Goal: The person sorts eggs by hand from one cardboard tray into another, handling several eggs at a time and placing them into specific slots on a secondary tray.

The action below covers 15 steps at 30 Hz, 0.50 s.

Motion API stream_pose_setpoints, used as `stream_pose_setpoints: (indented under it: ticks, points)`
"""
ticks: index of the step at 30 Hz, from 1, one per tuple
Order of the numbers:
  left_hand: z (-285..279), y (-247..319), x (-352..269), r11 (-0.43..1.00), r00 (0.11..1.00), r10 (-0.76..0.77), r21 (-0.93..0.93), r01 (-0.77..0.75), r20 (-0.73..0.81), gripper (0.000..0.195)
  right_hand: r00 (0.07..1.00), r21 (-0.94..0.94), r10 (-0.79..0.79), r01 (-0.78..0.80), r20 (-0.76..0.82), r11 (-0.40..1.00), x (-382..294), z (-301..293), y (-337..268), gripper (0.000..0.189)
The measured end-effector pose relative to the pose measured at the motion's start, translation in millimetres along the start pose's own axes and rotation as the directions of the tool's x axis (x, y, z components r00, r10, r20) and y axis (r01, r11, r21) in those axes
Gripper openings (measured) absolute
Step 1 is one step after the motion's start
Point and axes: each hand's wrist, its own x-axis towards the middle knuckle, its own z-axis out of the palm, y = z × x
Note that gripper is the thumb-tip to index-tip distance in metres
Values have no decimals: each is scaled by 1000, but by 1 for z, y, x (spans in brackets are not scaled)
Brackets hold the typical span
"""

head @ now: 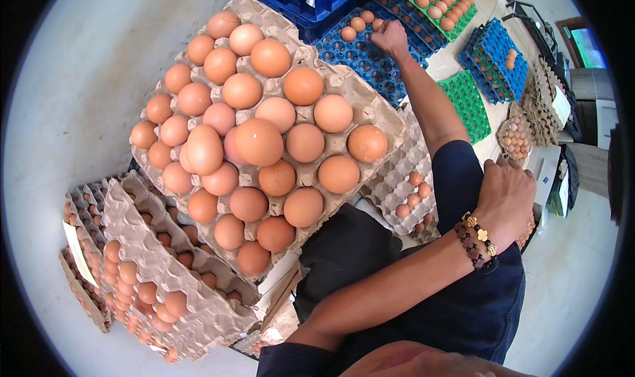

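Observation:
My right hand (390, 38) reaches out over a blue plastic egg tray (367, 74). Its fingers close around a brown egg (377, 24), beside a few more eggs (357, 24) in the same tray. My left arm crosses my body, with beaded bracelets (477, 243) at the wrist. Seen from the back, my left hand (508, 201) has its fingers curled, and whatever lies under them is hidden. Close before me stands a cardboard pulp tray (369, 87) filled with brown eggs, with two eggs (259, 142) lying on top of the others.
Pulp trays with eggs (163, 268) are stacked at the lower left. A grey pulp tray (397, 178) holds several eggs. Blue crates (307, 2) stand at the top, near a green tray of eggs (441, 5). A green tray (466, 106) and blue stacked trays (496, 62) lie farther right.

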Motion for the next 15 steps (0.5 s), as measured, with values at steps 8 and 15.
stream_pose_setpoints:
  ticks: [8,15]
  points:
    - [-12,7,5,998,995,62,-3,-62,83,9,995,-20,70,-71,-66,997,26,-6,20,64]
    - [-19,-2,4,993,996,83,-83,-81,17,12,949,39,189,-205,252,978,32,9,5,98]
